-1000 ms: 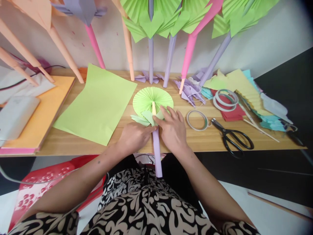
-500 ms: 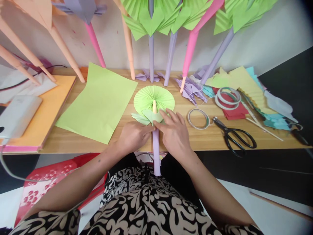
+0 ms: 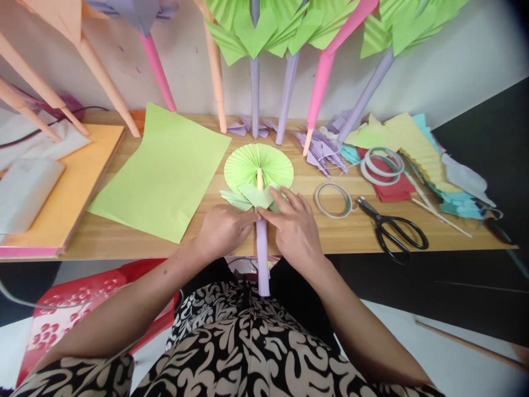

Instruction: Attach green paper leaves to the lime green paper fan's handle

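Note:
A round pleated green paper fan [image 3: 242, 165] lies in front of me at the table's front edge. Its lilac paper handle [image 3: 262, 259] juts over the edge towards my body, and a peach tip [image 3: 260, 179] shows at the fan's centre. Where fan and handle meet sits a folded pale green paper piece [image 3: 255, 194]. My left hand [image 3: 225, 229] is closed with its fingertips on the handle's top, just under that piece. From the other side, my right hand [image 3: 295, 226] presses the folded paper and the handle top with thumb and fingers. The fingertips of both hands meet there.
A large green sheet [image 3: 165, 176] lies left, beside an orange paper stack [image 3: 97, 165] bearing a white device [image 3: 31, 190]. To the right are a tape roll [image 3: 333, 200], black scissors [image 3: 397, 229], more tape rolls [image 3: 382, 165] and paper scraps. Several finished fans lean against the wall.
Both hands stay at the joint of fan and handle, with hardly any finger movement. The whole view has shifted slightly.

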A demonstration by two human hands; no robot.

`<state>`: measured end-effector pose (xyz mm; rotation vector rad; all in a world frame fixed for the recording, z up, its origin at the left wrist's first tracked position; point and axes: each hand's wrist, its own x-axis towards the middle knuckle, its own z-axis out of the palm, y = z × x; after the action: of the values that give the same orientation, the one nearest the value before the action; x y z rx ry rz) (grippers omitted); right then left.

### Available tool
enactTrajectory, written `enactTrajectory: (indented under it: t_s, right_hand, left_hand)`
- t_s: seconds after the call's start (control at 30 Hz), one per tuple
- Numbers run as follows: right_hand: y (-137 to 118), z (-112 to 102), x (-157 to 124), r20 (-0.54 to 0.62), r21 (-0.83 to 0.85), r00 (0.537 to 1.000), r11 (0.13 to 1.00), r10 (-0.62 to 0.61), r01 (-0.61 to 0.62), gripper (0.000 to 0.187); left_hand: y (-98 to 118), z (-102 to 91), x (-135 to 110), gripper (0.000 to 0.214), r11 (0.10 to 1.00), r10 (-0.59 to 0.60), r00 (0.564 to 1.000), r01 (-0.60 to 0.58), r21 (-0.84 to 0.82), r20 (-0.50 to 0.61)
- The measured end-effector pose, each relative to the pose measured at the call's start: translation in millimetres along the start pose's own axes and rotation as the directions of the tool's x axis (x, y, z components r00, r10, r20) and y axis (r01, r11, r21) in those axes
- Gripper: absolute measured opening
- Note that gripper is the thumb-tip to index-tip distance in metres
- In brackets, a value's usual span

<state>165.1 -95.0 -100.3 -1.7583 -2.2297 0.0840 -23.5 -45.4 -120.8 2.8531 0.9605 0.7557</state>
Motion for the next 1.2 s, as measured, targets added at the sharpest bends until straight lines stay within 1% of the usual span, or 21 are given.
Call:
enactTrajectory:
  t_s: [0.13,0.33,0.53,0.6,0.73,0.8,0.9,0.97,1.13,1.2]
  right_hand:
    - [-1,5,4,-0.038,-0.003,0.998,0.998,0.059,-0.059,0.036]
    - [-3,4,-1,-0.02,0.003,0.999,1.0,0.027,-0.027,0.038]
    - [2,7,9,-0.035,-0.01,0.995,0.995,0.097,-0.097,0.04]
    - [0,7,8,-0.04,-0.013,0.996,0.997,0.078,-0.079,0.039]
    - [-4,5,-4,-0.047,-0.021,0.998,0.999,0.035,-0.036,0.038]
    - [-3,6,-4,-0.048,-0.025,0.997,0.998,0.052,-0.053,0.039]
    - [1,7,4,-0.05,-0.016,0.995,0.996,0.085,-0.086,0.04]
    - [1,7,6,-0.052,-0.01,0.995,0.996,0.088,-0.089,0.04]
    - [-6,3,-7,-0.033,-0.023,0.998,0.999,0.044,-0.045,0.039]
    - [-6,3,-5,-0.03,-0.028,0.998,0.998,0.051,-0.052,0.038]
  left_hand:
    - [-1,0.4,-1,0.03,1.0,-0.01,1.0,0.01,-0.01,0.013]
    - [0,-1.1,0,0.032,1.0,-0.014,1.0,0.015,-0.016,0.023]
    - [0,-1.6,0,0.03,1.0,-0.01,1.0,0.01,-0.024,-0.008]
    - [1,-1.9,0,0.031,1.0,-0.013,1.0,0.013,-0.023,-0.009]
    - [1,-1.5,1,0.032,1.0,-0.016,1.0,0.016,-0.016,-0.008]
    - [1,-1.2,1,0.032,1.0,-0.012,1.0,0.012,-0.018,-0.002]
    - [0,-1.1,0,0.032,0.999,-0.026,1.0,0.026,-0.02,0.002]
    - [0,-1.1,0,0.032,0.999,-0.032,0.999,0.032,-0.021,-0.001]
    - [1,-1.1,1,0.031,1.0,-0.016,1.0,0.016,-0.007,-0.018]
    - [0,-1.1,0,0.031,1.0,-0.014,1.0,0.014,-0.01,-0.019]
